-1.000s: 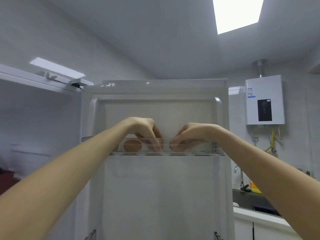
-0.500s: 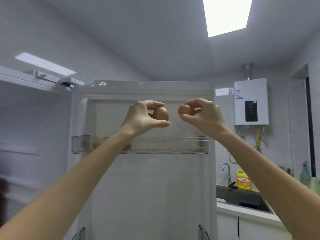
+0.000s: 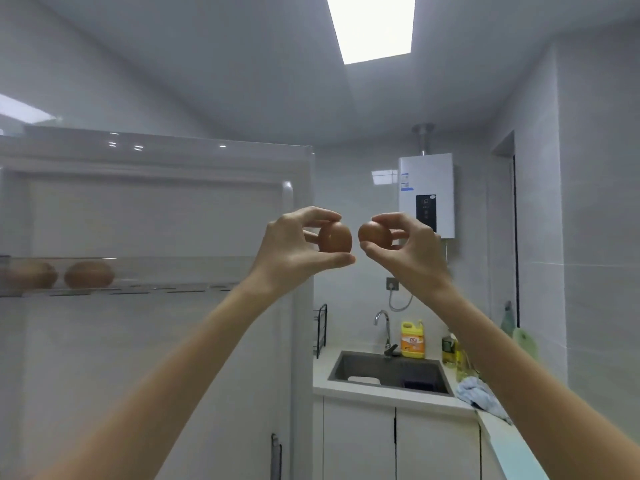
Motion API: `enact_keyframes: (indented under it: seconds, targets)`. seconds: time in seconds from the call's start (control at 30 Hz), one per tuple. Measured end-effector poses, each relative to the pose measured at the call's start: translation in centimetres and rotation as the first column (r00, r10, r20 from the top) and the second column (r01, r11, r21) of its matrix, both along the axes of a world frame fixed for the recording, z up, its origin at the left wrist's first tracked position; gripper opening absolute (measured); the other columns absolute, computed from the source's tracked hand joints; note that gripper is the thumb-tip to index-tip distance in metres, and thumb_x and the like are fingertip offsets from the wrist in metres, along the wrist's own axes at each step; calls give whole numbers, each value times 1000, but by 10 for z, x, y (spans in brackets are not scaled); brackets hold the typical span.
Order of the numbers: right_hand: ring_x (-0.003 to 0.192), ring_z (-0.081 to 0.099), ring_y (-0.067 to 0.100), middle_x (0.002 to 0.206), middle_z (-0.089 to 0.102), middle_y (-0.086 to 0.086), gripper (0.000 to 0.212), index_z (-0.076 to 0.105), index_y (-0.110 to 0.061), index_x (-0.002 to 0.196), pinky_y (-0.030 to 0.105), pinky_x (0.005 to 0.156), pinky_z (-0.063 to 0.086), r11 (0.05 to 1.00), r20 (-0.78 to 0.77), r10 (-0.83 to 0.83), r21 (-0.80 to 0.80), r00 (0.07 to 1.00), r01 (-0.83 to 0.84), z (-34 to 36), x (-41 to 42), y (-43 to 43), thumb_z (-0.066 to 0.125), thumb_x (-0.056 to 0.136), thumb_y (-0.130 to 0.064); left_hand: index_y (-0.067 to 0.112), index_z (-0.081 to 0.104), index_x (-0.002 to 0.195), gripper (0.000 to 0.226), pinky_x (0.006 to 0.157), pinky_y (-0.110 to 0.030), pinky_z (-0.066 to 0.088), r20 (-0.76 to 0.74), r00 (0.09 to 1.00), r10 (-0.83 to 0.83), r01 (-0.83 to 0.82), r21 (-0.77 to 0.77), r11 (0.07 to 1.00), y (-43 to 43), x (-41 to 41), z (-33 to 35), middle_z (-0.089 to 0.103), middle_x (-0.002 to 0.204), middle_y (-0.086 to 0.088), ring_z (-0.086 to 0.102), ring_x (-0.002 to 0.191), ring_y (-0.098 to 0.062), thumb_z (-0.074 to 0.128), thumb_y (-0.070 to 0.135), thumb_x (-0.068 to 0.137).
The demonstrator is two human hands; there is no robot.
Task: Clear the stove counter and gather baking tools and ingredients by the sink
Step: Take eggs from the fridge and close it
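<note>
White kitchen walls and a lit ceiling panel lie behind two raised hands. The left hand (image 3: 294,251) pinches the left egg (image 3: 335,239), thumb below and fingers above; the right hand (image 3: 408,258) pinches the right egg (image 3: 374,233) the same way. Both eggs are brown and held in the air at one height, just beside each other with a thin gap between. To the left, a clear shelf (image 3: 173,271) on the open fridge door (image 3: 156,358) holds two more brown eggs side by side: an inner egg (image 3: 89,274) and an outer egg (image 3: 33,275). Well below the hands, the sink (image 3: 388,370) sits in the white worktop (image 3: 381,393); something white lies in it, too dim to name. A tap (image 3: 382,323) and a yellow bottle (image 3: 412,339) stand behind the sink, and a pale blue cloth (image 3: 479,393) lies to its right. A heater (image 3: 426,181) hangs on the wall.
</note>
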State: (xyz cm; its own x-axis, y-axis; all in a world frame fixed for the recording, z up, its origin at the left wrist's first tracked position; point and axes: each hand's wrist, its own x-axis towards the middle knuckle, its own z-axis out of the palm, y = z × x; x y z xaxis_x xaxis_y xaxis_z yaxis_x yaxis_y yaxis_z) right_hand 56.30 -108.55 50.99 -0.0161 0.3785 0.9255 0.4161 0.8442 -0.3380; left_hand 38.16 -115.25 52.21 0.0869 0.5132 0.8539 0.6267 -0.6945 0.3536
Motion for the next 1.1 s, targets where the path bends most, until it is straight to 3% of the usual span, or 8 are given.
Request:
enact_keyframes:
  seconds: [0.13, 0.27, 0.47, 0.73, 0.83, 0.97, 1.1]
  targets:
    - [87, 63, 9, 93, 63, -11, 41, 64, -16, 110, 20, 72, 55, 999, 19, -2, -45, 1000, 3, -16, 58, 33, 80, 73, -24, 19, 65, 115, 61, 69, -3, 48, -2, 1000, 29, -28, 10, 1000, 35, 59, -15, 67, 106, 5, 61, 84, -1, 87, 31, 60]
    - [85, 62, 5, 93, 63, -13, 40, 64, -18, 109, 19, 72, 54, 995, 63, 0, -95, 998, 6, -36, 111, 67, 80, 73, -25, 17, 64, 116, 62, 66, -3, 47, 36, 997, 70, -69, -19, 997, 76, 111, -34, 67, 107, 3, 64, 89, -10, 87, 31, 60]
    - [89, 64, 10, 96, 66, -9, 40, 64, -20, 108, 28, 77, 57, 981, 94, 30, -193, 995, -11, -72, 160, 128, 80, 72, -25, 18, 64, 117, 61, 66, -6, 45, 66, 990, 126, -118, -108, 987, 141, 158, -60, 66, 112, 0, 62, 88, -11, 87, 32, 62]
    - [90, 62, 10, 98, 65, -6, 40, 63, -18, 110, 11, 69, 50, 956, 113, 71, -290, 991, -36, -114, 171, 221, 79, 74, -24, 22, 64, 114, 60, 73, -18, 50, 97, 974, 204, -183, -193, 964, 245, 172, -105, 65, 110, 0, 62, 85, -12, 87, 35, 60]
    - [90, 62, 10, 97, 65, -7, 37, 64, -19, 107, 14, 70, 52, 948, 110, 86, -315, 990, -48, -130, 165, 268, 78, 74, -24, 23, 65, 111, 59, 77, -25, 55, 144, 965, 221, -184, -231, 955, 295, 164, -124, 65, 104, 3, 64, 85, -12, 88, 33, 58]
    - [92, 62, 10, 98, 66, -7, 36, 64, -21, 107, 19, 73, 54, 935, 122, 96, -351, 988, -47, -149, 152, 346, 78, 74, -24, 24, 66, 109, 58, 75, -20, 53, 172, 951, 257, -206, -268, 941, 377, 147, -142, 65, 97, 6, 64, 82, -7, 89, 34, 57]
    - [90, 59, 6, 97, 64, -10, 35, 63, -24, 107, 6, 67, 46, 921, 121, 93, -388, 988, -39, -155, 138, 418, 78, 75, -25, 25, 66, 110, 57, 77, -21, 52, 213, 939, 270, -201, -297, 933, 456, 127, -151, 65, 97, 7, 64, 88, -10, 88, 35, 58]
